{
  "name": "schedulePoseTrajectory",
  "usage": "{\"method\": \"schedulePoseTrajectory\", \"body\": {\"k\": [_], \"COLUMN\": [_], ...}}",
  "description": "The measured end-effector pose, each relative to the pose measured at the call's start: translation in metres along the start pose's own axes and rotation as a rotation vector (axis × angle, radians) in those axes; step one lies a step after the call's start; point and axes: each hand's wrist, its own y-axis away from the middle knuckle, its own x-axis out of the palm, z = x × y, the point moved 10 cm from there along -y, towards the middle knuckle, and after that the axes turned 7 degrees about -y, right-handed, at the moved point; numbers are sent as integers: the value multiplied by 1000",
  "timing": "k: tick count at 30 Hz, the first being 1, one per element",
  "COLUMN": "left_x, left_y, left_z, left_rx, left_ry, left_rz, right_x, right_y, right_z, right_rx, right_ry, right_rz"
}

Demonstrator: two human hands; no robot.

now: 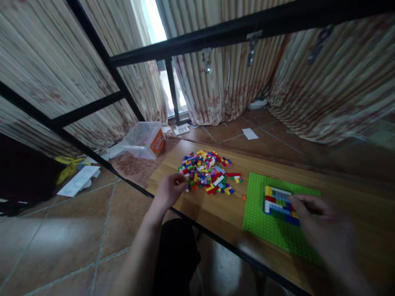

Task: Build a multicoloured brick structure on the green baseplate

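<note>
A heap of colourful toy building bricks [205,172] lies on the wooden table. At its left edge is my left hand [172,188], its fingers curled and closed; what they hold, if anything, cannot be made out. Further right sits a green baseplate [256,205] with a block of bricks [277,202] in yellow, red, white, grey and blue built on it. My right hand [321,222] is over the right side of this block, thumb and finger pinched at its upper right corner. Whatever is between those fingertips is hidden.
A single orange brick [245,197] lies left of the baseplate. The wooden table [228,222] has a dark front edge. Beyond its left end stands a clear plastic bin [142,142] with an orange label. Black metal bars [197,45] cross in front of the curtains.
</note>
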Motion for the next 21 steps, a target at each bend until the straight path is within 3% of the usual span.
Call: {"method": "schedulePoseTrajectory", "body": {"k": [5,14,18,21], "left_x": [17,21,32,69], "left_y": [40,31,45,63], "left_z": [20,11,-5,-40], "left_rx": [-178,-220,-189,-159], "left_ry": [-256,-446,-177,311], "left_rz": [-90,-129,-113,62], "right_x": [-7,-30,-30,-18], "right_y": [4,1,2,9], "right_z": [-1,-5,9,26], "right_rx": [-79,-117,-186,-238], "right_ry": [-69,-176,-256,-381], "right_rz": [-20,-93,-69,42]}}
